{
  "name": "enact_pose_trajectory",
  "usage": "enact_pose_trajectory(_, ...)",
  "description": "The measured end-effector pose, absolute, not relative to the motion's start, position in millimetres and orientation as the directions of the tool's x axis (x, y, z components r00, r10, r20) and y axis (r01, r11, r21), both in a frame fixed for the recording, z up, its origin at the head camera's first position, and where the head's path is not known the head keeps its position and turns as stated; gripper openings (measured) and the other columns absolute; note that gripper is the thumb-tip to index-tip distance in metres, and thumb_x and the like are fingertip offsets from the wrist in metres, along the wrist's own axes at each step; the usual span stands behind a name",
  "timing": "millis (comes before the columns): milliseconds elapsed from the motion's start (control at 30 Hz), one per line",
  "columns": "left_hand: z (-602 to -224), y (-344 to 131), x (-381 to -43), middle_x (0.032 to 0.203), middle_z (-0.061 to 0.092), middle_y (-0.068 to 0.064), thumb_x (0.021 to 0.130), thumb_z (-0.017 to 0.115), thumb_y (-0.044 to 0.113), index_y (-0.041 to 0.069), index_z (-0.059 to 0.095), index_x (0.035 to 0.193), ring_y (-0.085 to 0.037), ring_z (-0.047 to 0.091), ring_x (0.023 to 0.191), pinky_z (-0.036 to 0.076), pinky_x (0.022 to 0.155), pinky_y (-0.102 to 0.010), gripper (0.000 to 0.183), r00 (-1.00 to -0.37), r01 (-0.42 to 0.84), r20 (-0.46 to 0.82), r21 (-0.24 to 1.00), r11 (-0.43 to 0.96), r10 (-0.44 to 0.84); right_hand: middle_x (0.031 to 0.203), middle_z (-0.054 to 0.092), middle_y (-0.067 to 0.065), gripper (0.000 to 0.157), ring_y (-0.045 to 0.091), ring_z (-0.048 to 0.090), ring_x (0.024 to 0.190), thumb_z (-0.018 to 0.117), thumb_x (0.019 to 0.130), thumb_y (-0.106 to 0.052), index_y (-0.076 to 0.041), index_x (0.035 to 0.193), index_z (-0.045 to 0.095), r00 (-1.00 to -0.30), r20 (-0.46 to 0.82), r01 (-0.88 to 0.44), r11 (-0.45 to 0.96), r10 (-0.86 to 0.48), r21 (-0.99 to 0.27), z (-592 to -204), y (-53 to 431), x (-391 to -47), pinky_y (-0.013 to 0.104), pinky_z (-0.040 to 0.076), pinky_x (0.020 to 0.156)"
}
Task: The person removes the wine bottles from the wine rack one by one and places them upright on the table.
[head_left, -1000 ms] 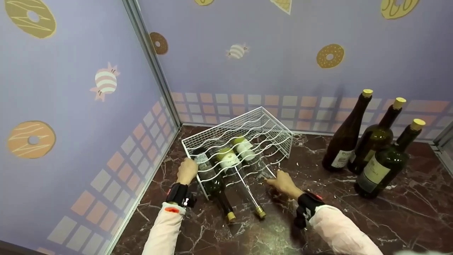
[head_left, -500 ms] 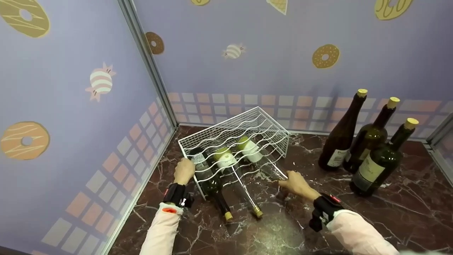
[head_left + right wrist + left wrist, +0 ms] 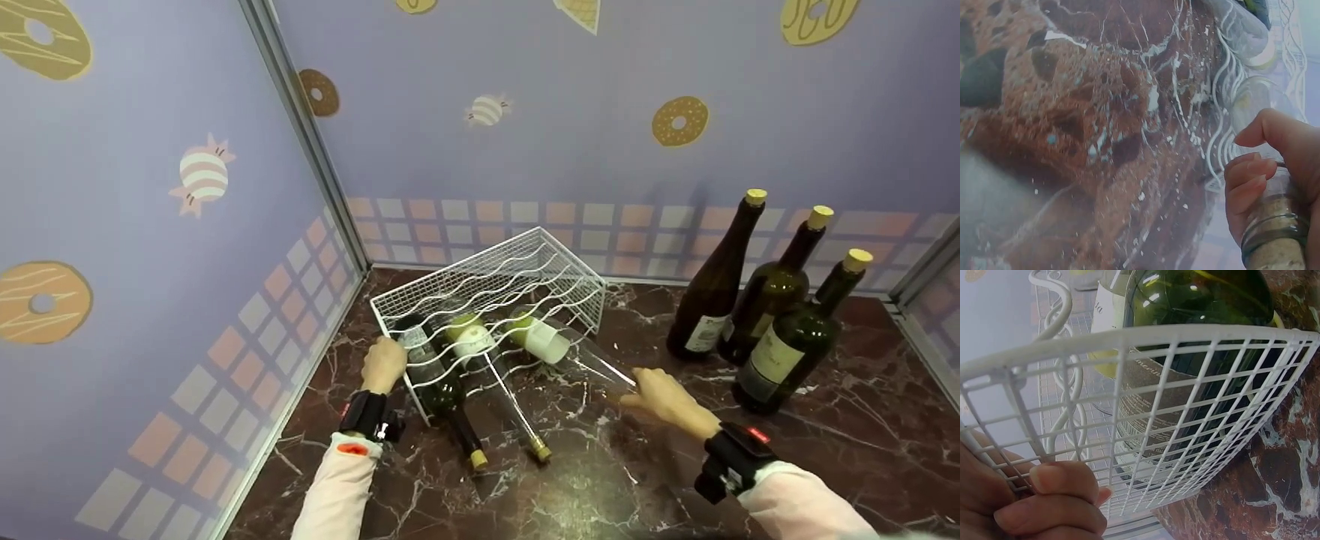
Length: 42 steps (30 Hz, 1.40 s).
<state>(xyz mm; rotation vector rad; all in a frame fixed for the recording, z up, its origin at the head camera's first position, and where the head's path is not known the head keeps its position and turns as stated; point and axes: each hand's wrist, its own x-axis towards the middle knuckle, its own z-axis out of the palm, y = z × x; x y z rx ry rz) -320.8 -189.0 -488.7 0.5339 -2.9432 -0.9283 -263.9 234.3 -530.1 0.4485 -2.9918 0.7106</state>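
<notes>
A white wire wine rack [image 3: 592,307] with wavy bars stands at an angle on the dark marble counter. My left hand [image 3: 384,365] grips its left end, fingers curled through the mesh [image 3: 1185,382] in the left wrist view. My right hand [image 3: 664,401] holds a clear glass bottle [image 3: 551,341] by its neck; the cork [image 3: 1275,256] pokes out below the fingers in the right wrist view. The bottle's base lies among the rack's bars. A dark green bottle [image 3: 442,390] and a second clear bottle [image 3: 506,394] lie in the rack, corks toward me.
Three corked dark bottles stand upright at the right: a tall brown one [image 3: 709,292], one behind [image 3: 784,289] and a green one with a cream label [image 3: 787,352]. Patterned wall panels [image 3: 487,165] rise behind the counter and along the left.
My right hand has moved right with the clear bottle, sliding it partly out of the rack and swinging its neck rightward. The left hand keeps its grip on the rack.
</notes>
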Motion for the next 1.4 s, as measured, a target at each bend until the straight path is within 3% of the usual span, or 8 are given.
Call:
enact_pose_trajectory(200,-490,-190,-321,0.103,0.053,-0.034,0.091,0.032,0.014,-0.014,0.048,0.107,-0.047,0.052,0.093,0.042,0.072,-0.056,0.036,-0.941,-0.321,-0.097,0.555,0.767,-0.323,0.055,0.044,-0.002,0.024,0.017,0.044,0.047,0.069,0.068,-0.019,-0.011,0.068,0.046,-0.949,0.073,-0.312,0.871,-0.308,-0.380,-517,250,-254,0.037,0.038,0.043)
enact_pose_trajectory(433,-490,-189,-319,0.099,0.054,-0.035,0.090,0.029,0.009,-0.014,0.050,0.101,-0.048,0.053,0.090,0.043,0.071,-0.057,0.033,-0.947,-0.295,-0.060,0.545,0.785,-0.314,0.055,0.041,-0.005,0.023,0.013,0.042,0.045,0.068,0.067,-0.018,-0.011,0.069,0.046,-0.916,0.084,-0.399,0.865,-0.393,-0.306,-501,272,-247,0.033,0.036,0.040)
enact_pose_trajectory(967,-489,-193,-318,0.104,0.052,-0.035,0.089,0.033,0.012,-0.014,0.051,0.103,-0.048,0.051,0.094,0.041,0.073,-0.057,0.034,-0.944,-0.314,-0.093,0.546,0.777,-0.316,0.054,0.035,-0.008,0.025,0.010,0.036,0.045,0.068,0.063,-0.020,-0.015,0.069,0.044,-0.849,0.050,-0.524,0.827,-0.525,-0.202,-466,305,-246,0.030,0.032,0.042)
enact_pose_trajectory(1400,-478,-201,-321,0.112,0.051,-0.032,0.091,0.039,0.029,-0.010,0.056,0.107,-0.047,0.050,0.098,0.040,0.074,-0.057,0.045,-0.959,-0.282,-0.153,0.492,0.824,-0.237,0.057,0.039,-0.012,0.026,0.007,0.037,0.047,0.070,0.059,-0.018,-0.019,0.071,0.047,-0.797,0.029,-0.602,0.790,-0.603,-0.118,-429,314,-252,0.027,0.033,0.043)
